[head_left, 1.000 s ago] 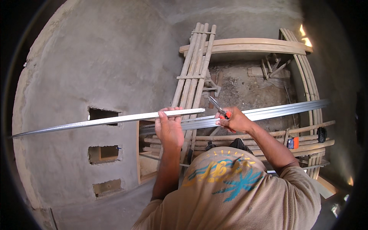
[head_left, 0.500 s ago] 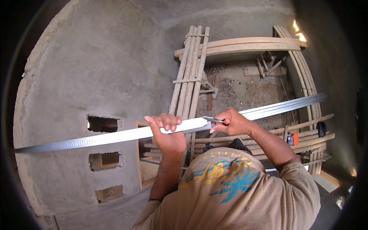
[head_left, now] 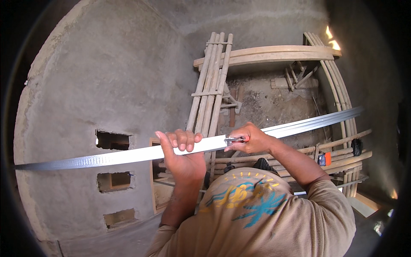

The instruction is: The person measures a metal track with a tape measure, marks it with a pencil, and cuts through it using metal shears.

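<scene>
A long silvery metal channel (head_left: 107,159) stretches across in front of me, its left part smooth and bright. Its right part (head_left: 310,123) is ridged lengthwise; whether the two parts are one piece or overlap I cannot tell. My left hand (head_left: 185,150) is wrapped around the channel, fingers over the far edge and thumb pointing up. In my right hand (head_left: 253,139) is a pair of red-handled pliers or snips (head_left: 235,139), gripped near the channel's middle. The tool's jaws lie at the end of the bright part. My palm hides most of its handles.
Bamboo-pole platforms (head_left: 212,85) stand at left and right, with wooden planks (head_left: 265,55) across the back. More poles (head_left: 342,162) run close to my body, with an orange and blue object (head_left: 324,159) on them. A grey wall (head_left: 94,85) with rectangular openings rises at left.
My right hand and the tool have shifted slightly left, and the jaws now sit more squarely at the bright part's end. My left hand keeps its hold.
</scene>
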Available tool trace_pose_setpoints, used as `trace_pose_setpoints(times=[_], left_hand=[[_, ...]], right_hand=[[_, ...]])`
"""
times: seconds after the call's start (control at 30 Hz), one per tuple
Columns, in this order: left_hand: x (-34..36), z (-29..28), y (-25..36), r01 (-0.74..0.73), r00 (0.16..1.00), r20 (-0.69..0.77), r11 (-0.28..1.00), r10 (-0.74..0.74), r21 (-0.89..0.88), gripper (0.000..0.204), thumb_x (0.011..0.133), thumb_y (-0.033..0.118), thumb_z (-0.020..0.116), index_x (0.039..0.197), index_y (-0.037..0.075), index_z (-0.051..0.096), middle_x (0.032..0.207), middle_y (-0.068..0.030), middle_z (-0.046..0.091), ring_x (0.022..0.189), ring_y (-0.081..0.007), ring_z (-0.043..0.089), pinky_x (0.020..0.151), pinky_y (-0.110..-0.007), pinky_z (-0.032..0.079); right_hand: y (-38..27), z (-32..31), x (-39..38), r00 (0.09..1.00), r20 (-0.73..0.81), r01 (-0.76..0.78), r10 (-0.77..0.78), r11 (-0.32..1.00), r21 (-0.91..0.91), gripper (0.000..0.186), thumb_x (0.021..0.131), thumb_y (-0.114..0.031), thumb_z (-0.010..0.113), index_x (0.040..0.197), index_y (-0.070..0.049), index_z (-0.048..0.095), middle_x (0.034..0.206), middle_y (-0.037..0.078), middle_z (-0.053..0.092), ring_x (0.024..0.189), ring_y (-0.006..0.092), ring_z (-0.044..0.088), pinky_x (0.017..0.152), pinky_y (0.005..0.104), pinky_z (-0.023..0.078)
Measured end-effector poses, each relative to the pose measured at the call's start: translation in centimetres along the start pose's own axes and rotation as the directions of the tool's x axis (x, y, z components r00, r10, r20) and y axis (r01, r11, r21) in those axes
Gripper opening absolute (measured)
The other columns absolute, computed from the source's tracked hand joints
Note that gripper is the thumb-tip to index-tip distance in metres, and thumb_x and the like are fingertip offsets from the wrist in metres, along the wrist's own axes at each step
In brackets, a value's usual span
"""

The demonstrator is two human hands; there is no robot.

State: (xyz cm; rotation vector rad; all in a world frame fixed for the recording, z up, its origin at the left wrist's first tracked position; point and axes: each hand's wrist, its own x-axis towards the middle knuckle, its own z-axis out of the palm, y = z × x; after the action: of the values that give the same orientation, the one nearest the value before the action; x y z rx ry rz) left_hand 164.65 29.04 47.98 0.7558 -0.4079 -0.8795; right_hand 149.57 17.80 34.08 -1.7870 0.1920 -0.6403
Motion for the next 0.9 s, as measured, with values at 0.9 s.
trace_pose_setpoints(times=[0.9], left_hand=[[1.5,4.3,0.6,-0.073,0.978,0.193,0.996,0.083,-0.059,0.036,0.11,0.039,0.039,0.082,0.016,0.045,0.075,0.0032,0.041,0.07,-0.0109,0.043,0.083,-0.036,0.042]], right_hand=[[-0.3,4.6,4.0,0.957,-0.279,0.081,0.081,0.847,0.526,0.017,0.084,-0.008,0.081,0.097,-0.002,0.071,0.081,-0.004,0.066,0.078,0.0049,0.06,0.07,0.0256,0.05]])
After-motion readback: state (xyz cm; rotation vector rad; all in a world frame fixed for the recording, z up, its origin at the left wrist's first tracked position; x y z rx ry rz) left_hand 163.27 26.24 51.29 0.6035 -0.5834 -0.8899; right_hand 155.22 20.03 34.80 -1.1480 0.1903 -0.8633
